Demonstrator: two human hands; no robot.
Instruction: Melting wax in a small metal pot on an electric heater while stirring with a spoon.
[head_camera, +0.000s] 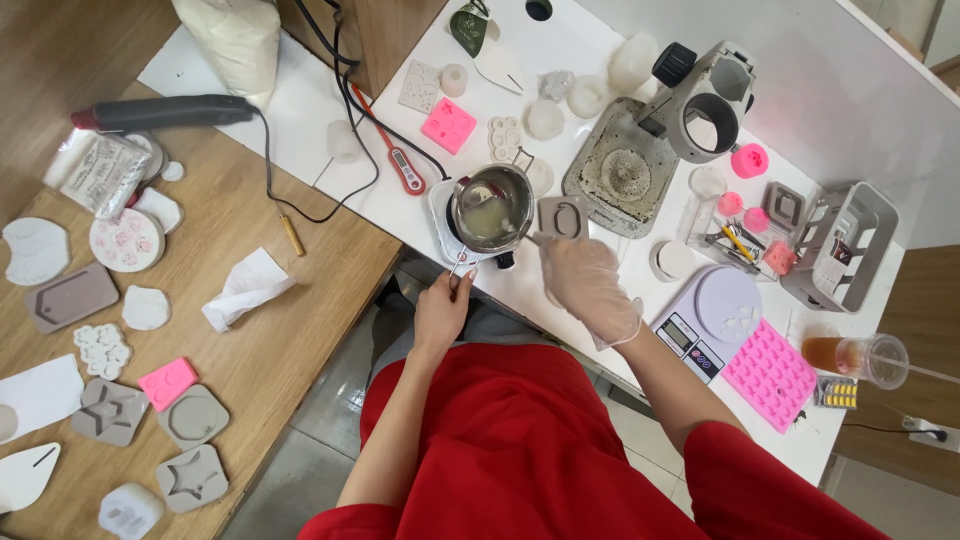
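Left hand (441, 308) pinches pot (492, 208) handle; gloved right hand (588, 285) grips stirrer; grey mould (563, 217), red thermometer (400, 160) beside.

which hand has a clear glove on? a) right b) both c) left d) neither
a: the right hand wears a clear glove beside the metal melting pot, while the left hand is bare at the pot's wire handle.
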